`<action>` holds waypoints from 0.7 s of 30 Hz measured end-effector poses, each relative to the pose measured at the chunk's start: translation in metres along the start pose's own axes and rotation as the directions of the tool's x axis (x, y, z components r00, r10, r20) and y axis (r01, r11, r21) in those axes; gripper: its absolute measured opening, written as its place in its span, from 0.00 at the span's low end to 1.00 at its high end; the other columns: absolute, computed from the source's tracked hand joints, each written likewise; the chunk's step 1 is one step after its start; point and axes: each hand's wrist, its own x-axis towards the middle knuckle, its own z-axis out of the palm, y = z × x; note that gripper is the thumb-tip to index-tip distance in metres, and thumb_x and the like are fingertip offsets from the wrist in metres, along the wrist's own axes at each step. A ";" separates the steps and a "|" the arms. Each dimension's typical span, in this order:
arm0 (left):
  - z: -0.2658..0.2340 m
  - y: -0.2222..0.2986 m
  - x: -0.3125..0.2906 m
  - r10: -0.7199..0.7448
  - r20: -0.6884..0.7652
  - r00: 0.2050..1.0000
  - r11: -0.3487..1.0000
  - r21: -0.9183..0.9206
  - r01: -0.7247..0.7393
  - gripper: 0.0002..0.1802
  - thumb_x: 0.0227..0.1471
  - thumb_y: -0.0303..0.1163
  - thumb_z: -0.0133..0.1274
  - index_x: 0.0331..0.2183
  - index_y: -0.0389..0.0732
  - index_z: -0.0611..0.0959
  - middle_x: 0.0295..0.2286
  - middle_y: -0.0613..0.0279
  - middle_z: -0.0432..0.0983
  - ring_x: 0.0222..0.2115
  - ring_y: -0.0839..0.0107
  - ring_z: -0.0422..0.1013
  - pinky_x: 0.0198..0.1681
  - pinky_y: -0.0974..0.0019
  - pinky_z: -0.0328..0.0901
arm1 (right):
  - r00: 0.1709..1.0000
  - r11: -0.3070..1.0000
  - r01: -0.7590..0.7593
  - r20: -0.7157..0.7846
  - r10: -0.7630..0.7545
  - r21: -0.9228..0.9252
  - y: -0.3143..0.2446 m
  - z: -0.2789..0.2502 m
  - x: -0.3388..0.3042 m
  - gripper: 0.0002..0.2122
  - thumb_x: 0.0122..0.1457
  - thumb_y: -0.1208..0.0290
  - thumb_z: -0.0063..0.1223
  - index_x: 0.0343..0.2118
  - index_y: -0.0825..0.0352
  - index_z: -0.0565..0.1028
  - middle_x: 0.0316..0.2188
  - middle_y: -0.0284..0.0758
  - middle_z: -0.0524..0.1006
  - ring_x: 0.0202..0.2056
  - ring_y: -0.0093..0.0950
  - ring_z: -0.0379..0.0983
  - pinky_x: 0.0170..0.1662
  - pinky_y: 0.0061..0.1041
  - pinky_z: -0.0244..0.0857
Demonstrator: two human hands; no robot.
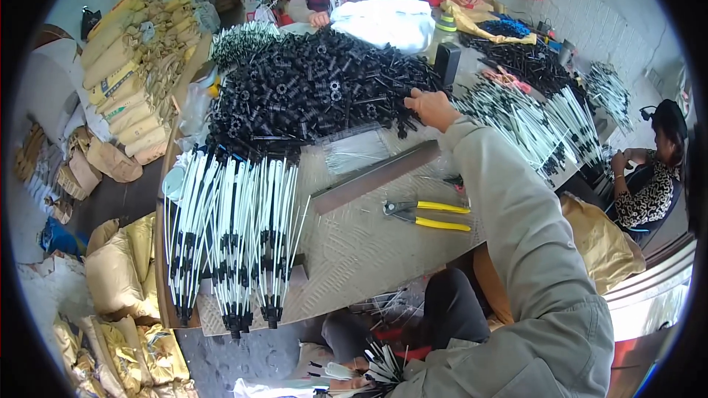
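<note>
My right hand (435,109) reaches across the table to the right edge of a large heap of black plastic parts (295,88). Its fingers are pinched at a black plastic part there, mostly lost against the heap. Low in the picture, above my lap, my left hand (357,382) is partly cut off and closed around a bundle of thin white strips (385,365). Bundles of white strips with black ends (234,243) lie side by side at the table's left front. Yellow-handled pliers (435,215) rest below my right forearm.
A long dark metal bar (376,175) lies slantwise beside a clear bag of thin white sticks (356,151). More white strips (509,118) are piled to the right. Several people work around the table, one seated at right (649,169). Paper sacks (129,103) are stacked at left.
</note>
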 end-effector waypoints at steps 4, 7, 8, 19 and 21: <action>0.006 -0.008 -0.010 -0.015 0.011 1.000 1.000 0.001 0.015 0.15 0.41 0.33 0.58 0.29 0.31 0.78 0.25 0.56 0.72 0.21 0.68 0.69 0.25 0.69 0.62 | 0.984 0.992 0.106 -0.137 -0.114 -0.065 0.002 0.001 -0.010 0.11 0.46 0.73 0.49 0.34 0.55 0.69 0.31 0.31 0.68 0.24 0.28 0.73 0.21 0.30 0.64; 0.013 -0.012 -0.020 -0.022 0.017 1.000 1.000 0.011 0.022 0.15 0.41 0.31 0.58 0.30 0.30 0.78 0.25 0.56 0.72 0.21 0.69 0.69 0.25 0.69 0.63 | 0.982 0.989 0.111 -0.144 -0.124 -0.093 0.004 -0.005 -0.013 0.07 0.48 0.73 0.46 0.32 0.57 0.69 0.29 0.30 0.67 0.23 0.26 0.73 0.20 0.28 0.63; 0.016 -0.013 -0.023 -0.024 0.018 1.000 1.000 0.016 0.024 0.15 0.41 0.31 0.58 0.30 0.30 0.78 0.25 0.56 0.72 0.21 0.69 0.69 0.24 0.69 0.63 | 0.986 0.988 0.119 -0.105 -0.130 -0.099 0.006 -0.008 -0.014 0.05 0.49 0.72 0.45 0.31 0.57 0.69 0.28 0.30 0.67 0.23 0.26 0.73 0.20 0.28 0.63; 0.104 0.038 -0.070 -0.055 -0.133 0.990 0.998 0.022 0.059 0.15 0.38 0.23 0.59 0.31 0.26 0.78 0.23 0.56 0.72 0.21 0.70 0.69 0.23 0.71 0.64 | 0.886 0.950 0.289 -0.410 -0.219 0.116 -0.047 -0.110 -0.037 0.04 0.47 0.73 0.44 0.27 0.64 0.65 0.20 0.35 0.70 0.17 0.35 0.71 0.17 0.33 0.62; 0.107 0.037 -0.062 -0.117 -0.072 0.991 0.993 0.022 0.119 0.16 0.38 0.24 0.59 0.32 0.26 0.77 0.24 0.56 0.73 0.22 0.71 0.69 0.24 0.71 0.63 | 0.844 0.867 0.434 -0.448 -0.296 0.245 -0.060 -0.138 -0.055 0.08 0.46 0.71 0.49 0.28 0.63 0.64 0.26 0.34 0.70 0.21 0.38 0.71 0.20 0.36 0.63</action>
